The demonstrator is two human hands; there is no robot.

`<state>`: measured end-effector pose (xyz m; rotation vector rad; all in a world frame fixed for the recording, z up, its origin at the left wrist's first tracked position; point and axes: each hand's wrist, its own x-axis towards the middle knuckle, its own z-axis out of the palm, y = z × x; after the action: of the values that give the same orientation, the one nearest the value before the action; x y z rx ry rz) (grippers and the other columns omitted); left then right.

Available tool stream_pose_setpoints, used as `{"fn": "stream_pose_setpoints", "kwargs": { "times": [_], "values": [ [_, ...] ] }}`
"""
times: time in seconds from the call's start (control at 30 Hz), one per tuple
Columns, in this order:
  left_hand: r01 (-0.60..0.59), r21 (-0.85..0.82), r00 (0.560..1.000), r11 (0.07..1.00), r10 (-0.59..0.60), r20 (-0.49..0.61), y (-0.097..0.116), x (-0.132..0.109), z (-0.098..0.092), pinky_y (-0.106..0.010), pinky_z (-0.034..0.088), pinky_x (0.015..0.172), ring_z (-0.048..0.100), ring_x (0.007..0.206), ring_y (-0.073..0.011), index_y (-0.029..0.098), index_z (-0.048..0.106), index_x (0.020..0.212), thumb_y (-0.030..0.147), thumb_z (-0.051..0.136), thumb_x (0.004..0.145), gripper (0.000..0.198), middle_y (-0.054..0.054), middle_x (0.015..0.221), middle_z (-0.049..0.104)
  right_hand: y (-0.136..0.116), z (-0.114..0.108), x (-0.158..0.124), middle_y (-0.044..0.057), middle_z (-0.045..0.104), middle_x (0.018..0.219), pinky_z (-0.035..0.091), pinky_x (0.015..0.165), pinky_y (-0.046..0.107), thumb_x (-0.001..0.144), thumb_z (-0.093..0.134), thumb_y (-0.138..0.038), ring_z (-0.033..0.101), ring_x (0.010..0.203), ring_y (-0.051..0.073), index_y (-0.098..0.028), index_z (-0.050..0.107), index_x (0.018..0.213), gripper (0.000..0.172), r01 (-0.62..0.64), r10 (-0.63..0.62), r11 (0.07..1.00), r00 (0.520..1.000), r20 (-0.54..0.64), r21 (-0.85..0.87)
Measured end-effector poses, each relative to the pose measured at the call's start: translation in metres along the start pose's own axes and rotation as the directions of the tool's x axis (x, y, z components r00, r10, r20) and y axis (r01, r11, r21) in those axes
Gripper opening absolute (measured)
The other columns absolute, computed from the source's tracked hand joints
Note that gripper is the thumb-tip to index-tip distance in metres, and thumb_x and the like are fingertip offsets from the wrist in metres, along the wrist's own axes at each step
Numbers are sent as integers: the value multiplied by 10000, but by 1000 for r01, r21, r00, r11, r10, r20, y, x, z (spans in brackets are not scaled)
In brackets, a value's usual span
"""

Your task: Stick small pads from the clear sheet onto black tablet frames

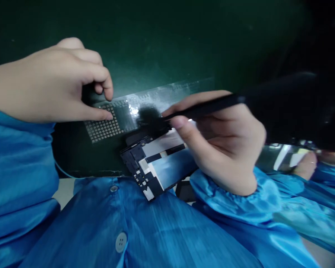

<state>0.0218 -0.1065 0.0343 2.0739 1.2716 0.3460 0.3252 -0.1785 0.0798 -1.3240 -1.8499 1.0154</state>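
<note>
My left hand (pixel 58 83) is curled, thumb and forefinger pinched on the edge of a clear sheet (pixel 120 115) that carries a grid of small square pieces. My right hand (pixel 220 145) grips a black brush-like tool (pixel 206 108), its dark blurred tip (pixel 149 117) resting on the sheet just above an opened phone frame (pixel 159 163). The phone frame lies tilted at the table's near edge, partly under my right hand, showing dark parts and a pale metal plate.
The dark green table (pixel 162 44) stretches away behind the hands. My blue smock (pixel 128 230) fills the lower view. At the right edge another person's hand (pixel 307 165) in a blue sleeve rests near a shiny object.
</note>
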Motion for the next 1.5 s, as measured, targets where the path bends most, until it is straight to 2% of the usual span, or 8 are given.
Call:
{"fn": "stream_pose_setpoints", "kwargs": {
  "times": [0.17,0.4,0.57,0.67,0.77,0.93,1.1,1.5],
  "values": [
    [-14,120,987,993,-5,159,14,3,-8,-763,466,1183,591,1367,-401,154,798,958,1140,246,649,1171,-51,947,607,12,26,42,13,867,1071,709,888,377,1035,795,-376,838,987,231,-268,785,1124,141,68,-103,993,889,446,95],
    [-6,203,984,979,-31,175,16,3,-4,-744,490,1232,579,1432,-400,157,796,989,644,805,770,534,-13,971,610,20,34,42,9,870,1052,711,913,392,1011,823,-357,832,980,235,-280,796,1094,116,2,-52,994,895,444,112],
    [-2,175,988,985,-25,154,9,7,-7,-710,489,1236,601,1363,-391,183,783,930,1013,452,731,915,-66,953,626,17,32,51,0,864,964,722,880,369,880,964,-353,816,877,205,-265,809,984,207,-259,77,906,879,471,334],
    [7,133,991,991,-24,131,13,2,-8,-628,535,1154,618,1236,-360,255,761,953,1062,355,717,933,-94,979,674,22,7,42,-7,856,930,690,733,320,914,917,-367,771,744,155,-260,824,976,155,-300,114,753,936,333,586],
    [37,160,999,987,-41,25,37,-10,5,-586,553,1033,649,1129,-342,331,699,1083,932,458,854,687,-85,1080,683,33,-31,1,-10,818,839,603,571,313,886,924,-399,704,648,157,-281,832,933,158,-164,206,766,979,6,622],
    [-2,296,997,955,-19,69,99,-31,56,-698,594,1031,636,1238,-461,271,615,1381,934,430,883,850,-182,1296,638,55,-66,-100,-4,821,870,556,590,228,957,873,-311,687,671,109,-256,806,986,92,-177,366,905,789,-494,387],
    [-38,308,992,951,-3,130,114,-30,77,-770,545,1103,579,1305,-531,313,541,1503,886,471,882,848,-212,1335,593,77,-52,-145,13,790,1017,660,789,264,1053,766,-254,779,913,144,-269,743,1160,111,-128,245,960,814,-527,248],
    [68,255,981,965,-111,158,100,-27,71,-700,479,1086,567,1285,-548,284,576,1475,983,652,741,1016,-178,1328,574,89,-46,-143,44,701,1088,664,882,394,1108,598,-151,719,1030,193,-300,639,1265,220,-7,85,986,874,-479,164]
  ]
}}
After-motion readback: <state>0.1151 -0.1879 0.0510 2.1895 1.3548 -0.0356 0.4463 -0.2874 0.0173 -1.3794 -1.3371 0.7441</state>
